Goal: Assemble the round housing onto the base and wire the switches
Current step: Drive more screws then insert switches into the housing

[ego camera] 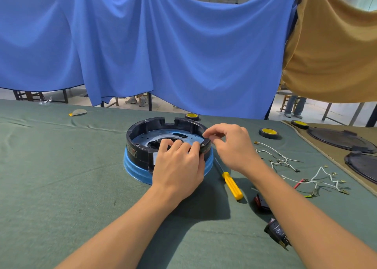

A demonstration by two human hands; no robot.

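A green cloth-covered table (61,166) stretches under a hanging blue cloth (183,44) and a tan cloth (330,44). To the right of the work lie a yellow-handled screwdriver (232,185), loose white wires (313,180) with small terminals, and black switches (276,231) that are partly hidden by the right forearm. Farther back sit yellow-centred tape rolls (268,133), and at the far right dark round lids (340,139) rest on a brown mat. Both hands cover the near right part of the assembly, so the rim there is hard to read. In the middle of the table the black round housing (140,146) sits on the blue base (132,166), whose ribbed blue wall shows below it all round the front. The housing is an open ring with a notch in its far wall and a pale blue perforated plate with dark cut-outs inside. The left hand (179,164) grips the near rim, its fingers curled over the edge into the interior. The right hand (230,144) hovers at the right rim with thumb and forefinger pressed together; it may be pinching a tiny part, but that is too small to tell.
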